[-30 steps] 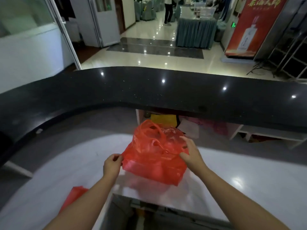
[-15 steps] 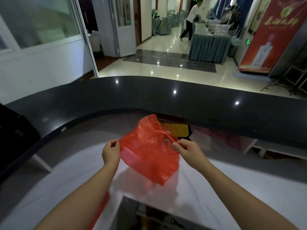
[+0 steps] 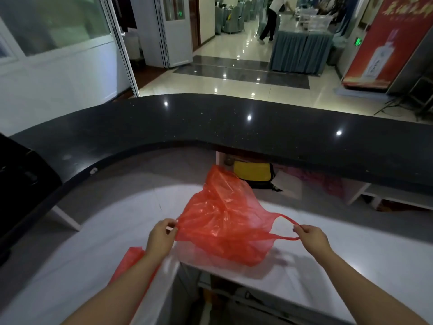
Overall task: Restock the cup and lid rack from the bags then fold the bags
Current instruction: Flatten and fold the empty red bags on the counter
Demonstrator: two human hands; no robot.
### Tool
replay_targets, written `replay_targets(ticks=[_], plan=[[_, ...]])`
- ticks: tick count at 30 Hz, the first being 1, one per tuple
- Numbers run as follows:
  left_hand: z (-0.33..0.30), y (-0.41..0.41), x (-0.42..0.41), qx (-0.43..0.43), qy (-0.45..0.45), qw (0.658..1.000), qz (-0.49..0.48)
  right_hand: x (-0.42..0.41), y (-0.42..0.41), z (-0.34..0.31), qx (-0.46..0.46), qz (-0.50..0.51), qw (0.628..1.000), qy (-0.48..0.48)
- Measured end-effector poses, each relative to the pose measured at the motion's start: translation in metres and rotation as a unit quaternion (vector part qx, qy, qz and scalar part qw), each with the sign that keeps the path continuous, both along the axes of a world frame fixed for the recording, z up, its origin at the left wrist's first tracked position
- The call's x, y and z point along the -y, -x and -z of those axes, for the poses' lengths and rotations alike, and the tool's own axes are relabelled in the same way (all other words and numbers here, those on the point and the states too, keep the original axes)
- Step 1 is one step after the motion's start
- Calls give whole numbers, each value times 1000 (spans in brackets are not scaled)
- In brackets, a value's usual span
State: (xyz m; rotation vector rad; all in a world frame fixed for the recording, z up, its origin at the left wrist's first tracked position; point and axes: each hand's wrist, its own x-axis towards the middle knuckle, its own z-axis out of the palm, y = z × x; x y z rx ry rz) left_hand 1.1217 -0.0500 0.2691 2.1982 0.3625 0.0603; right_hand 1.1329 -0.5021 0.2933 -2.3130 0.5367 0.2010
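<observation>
A thin red plastic bag (image 3: 225,221) hangs stretched between my hands above the white counter (image 3: 351,249). My left hand (image 3: 161,238) pinches the bag's left edge. My right hand (image 3: 312,238) pinches one of its loop handles, pulled out to the right. The bag looks limp, and its far corner points up toward the black ledge. A second red bag (image 3: 130,261) lies on the counter under my left forearm, mostly hidden. No cup and lid rack shows in this view.
A raised curved black bar top (image 3: 234,127) runs behind the white counter. Under it sit a yellow and black bag (image 3: 254,173) and pink items on shelves. An opening in the counter lies just below my hands. A person stands by a skirted table far back.
My hands have moved apart, the right one drawing a handle out to the right, so the bag is spread wide. The view has tilted and the second red bag shows again.
</observation>
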Motion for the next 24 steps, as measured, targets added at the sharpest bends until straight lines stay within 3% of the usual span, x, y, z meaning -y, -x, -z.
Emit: replay_targets(ticks=[2,5,11,16,20,24], plan=[[4,5,7,-26,15,999,26,0,5,2,1,2,1000,-20],[2,3,14,4,12,1000,16,-2,12,3,10,11,999,-42],[-25,-30,46,102,-115,980,127,6,23,5,21,24,998,-60],[-35,-53,59,-23,-224,927,301,18,34,7,9,43,998,-55],[-26,-48,43,-55,-175,941,285,28,41,11,9,51,997,-49],[-12,-34,23,-49,-224,939,255,32,46,13,16,58,997,-53]])
